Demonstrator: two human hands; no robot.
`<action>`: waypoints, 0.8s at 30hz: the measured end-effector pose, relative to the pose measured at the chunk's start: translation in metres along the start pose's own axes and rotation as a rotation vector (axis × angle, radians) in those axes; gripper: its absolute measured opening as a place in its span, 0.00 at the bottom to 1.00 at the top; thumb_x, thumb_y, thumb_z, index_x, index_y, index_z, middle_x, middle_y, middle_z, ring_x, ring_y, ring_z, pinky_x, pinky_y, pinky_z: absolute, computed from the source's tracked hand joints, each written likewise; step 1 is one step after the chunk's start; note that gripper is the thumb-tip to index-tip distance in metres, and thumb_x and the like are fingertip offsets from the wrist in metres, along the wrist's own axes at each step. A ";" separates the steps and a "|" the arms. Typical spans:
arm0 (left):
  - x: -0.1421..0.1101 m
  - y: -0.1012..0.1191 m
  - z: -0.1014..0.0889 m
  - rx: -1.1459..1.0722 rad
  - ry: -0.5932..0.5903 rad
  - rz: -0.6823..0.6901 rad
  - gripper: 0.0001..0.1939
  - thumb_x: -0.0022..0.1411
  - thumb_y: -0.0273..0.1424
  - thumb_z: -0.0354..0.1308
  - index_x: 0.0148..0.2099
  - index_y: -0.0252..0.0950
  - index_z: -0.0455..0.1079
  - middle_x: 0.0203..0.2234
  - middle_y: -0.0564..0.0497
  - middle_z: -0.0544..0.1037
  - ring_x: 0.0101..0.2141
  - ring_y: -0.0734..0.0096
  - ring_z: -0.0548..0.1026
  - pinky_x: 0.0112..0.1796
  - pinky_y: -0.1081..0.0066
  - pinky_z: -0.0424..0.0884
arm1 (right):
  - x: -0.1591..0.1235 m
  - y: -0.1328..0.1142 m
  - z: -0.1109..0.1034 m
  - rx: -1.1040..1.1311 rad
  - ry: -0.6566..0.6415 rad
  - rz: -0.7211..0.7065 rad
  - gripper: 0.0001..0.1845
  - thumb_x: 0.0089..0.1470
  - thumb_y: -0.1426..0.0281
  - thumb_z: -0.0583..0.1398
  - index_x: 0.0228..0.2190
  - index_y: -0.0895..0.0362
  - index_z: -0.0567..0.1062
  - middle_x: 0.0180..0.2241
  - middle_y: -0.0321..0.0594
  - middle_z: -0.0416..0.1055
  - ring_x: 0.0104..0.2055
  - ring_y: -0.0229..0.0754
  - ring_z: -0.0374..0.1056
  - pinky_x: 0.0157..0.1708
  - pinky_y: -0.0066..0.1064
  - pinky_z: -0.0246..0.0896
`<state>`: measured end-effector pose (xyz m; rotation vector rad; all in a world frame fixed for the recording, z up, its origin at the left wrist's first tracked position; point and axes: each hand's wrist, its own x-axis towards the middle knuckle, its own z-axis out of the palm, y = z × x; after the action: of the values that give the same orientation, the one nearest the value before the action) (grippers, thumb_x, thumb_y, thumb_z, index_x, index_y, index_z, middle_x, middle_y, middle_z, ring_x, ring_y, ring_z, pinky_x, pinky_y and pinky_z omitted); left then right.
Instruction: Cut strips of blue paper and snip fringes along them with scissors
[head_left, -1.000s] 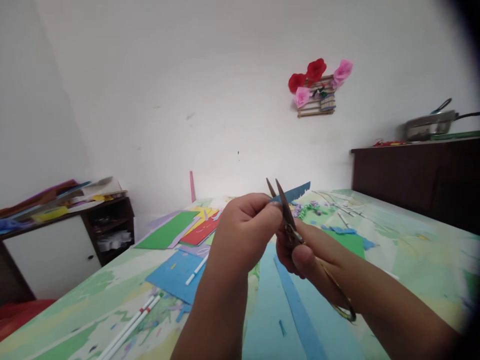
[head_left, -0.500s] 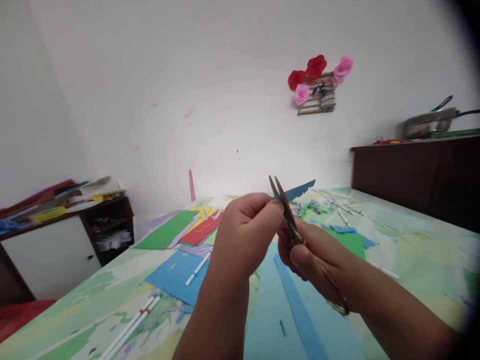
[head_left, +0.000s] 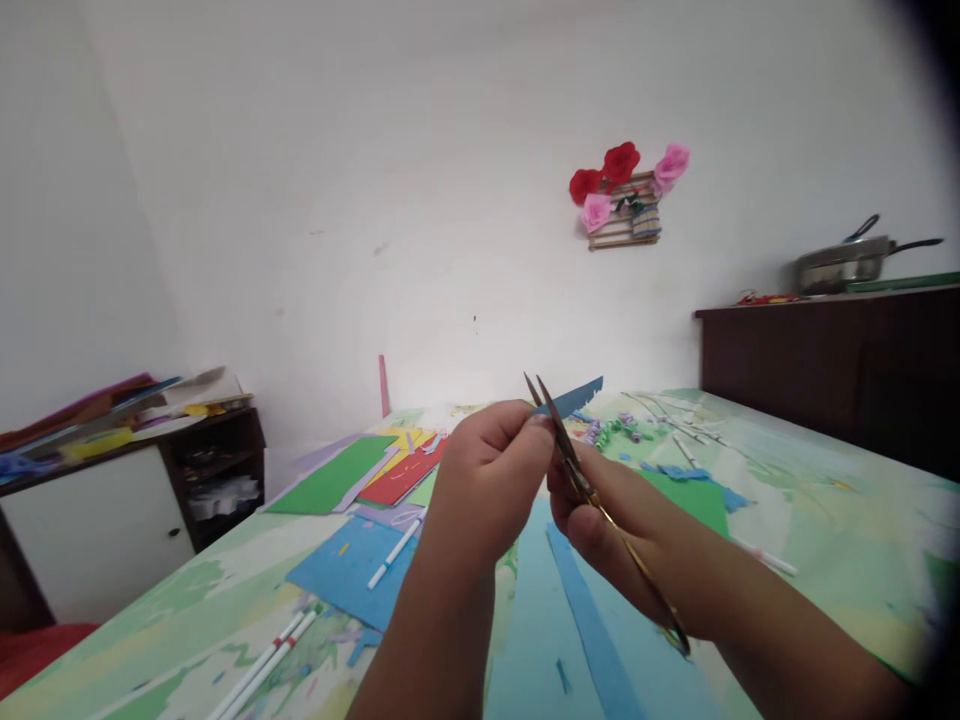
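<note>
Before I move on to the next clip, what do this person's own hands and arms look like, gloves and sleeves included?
The left hand and right hand are ungloved, with no ring visible. The left forearm and right forearm are bare where they show: no sleeve, watch, bracelet or marking can be made out.

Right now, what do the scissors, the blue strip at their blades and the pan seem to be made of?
Scissors: metal, with dull grey blades; the handle shines gold, perhaps plated. Blue strip: matte, probably paper or thin foam, as it looks flat with a ragged edge. Pan: likely polished metal, from its silvery sheen.
</note>
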<state>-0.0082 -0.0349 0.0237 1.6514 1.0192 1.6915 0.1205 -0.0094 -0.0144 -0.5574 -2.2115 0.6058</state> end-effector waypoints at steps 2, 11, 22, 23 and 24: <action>0.002 -0.003 -0.005 0.003 -0.074 0.011 0.12 0.51 0.29 0.51 0.17 0.34 0.59 0.12 0.58 0.59 0.15 0.84 0.54 0.16 0.77 0.50 | 0.001 -0.001 0.000 -0.036 0.014 0.011 0.28 0.49 0.43 0.42 0.31 0.56 0.58 0.25 0.35 0.57 0.24 0.35 0.50 0.23 0.29 0.51; 0.004 -0.009 -0.014 -0.125 -0.241 -0.012 0.12 0.54 0.31 0.52 0.20 0.34 0.65 0.11 0.59 0.54 0.14 0.85 0.49 0.16 0.79 0.49 | 0.005 0.002 0.002 -0.186 0.073 0.032 0.30 0.47 0.41 0.41 0.26 0.56 0.58 0.22 0.34 0.57 0.23 0.35 0.51 0.21 0.29 0.48; 0.007 -0.014 -0.016 -0.190 -0.291 -0.059 0.12 0.54 0.33 0.52 0.22 0.33 0.64 0.10 0.59 0.54 0.14 0.85 0.51 0.16 0.79 0.47 | 0.007 0.003 -0.001 -0.303 0.071 0.064 0.29 0.47 0.42 0.40 0.25 0.55 0.56 0.20 0.34 0.57 0.21 0.35 0.50 0.20 0.29 0.46; 0.007 -0.014 -0.015 -0.176 -0.283 -0.061 0.12 0.54 0.33 0.51 0.22 0.33 0.64 0.10 0.59 0.54 0.14 0.85 0.51 0.15 0.79 0.47 | 0.008 0.004 -0.002 -0.308 0.071 0.060 0.28 0.48 0.42 0.41 0.25 0.55 0.56 0.21 0.34 0.57 0.21 0.35 0.50 0.20 0.29 0.46; 0.007 -0.013 -0.014 -0.149 -0.259 -0.060 0.12 0.54 0.33 0.51 0.22 0.33 0.64 0.10 0.59 0.54 0.13 0.85 0.51 0.15 0.79 0.47 | 0.008 0.004 -0.002 -0.315 0.074 0.057 0.28 0.48 0.42 0.41 0.25 0.55 0.56 0.21 0.35 0.57 0.21 0.36 0.50 0.20 0.29 0.46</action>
<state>-0.0243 -0.0238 0.0174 1.6720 0.7915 1.4333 0.1180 -0.0010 -0.0113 -0.7922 -2.2397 0.2597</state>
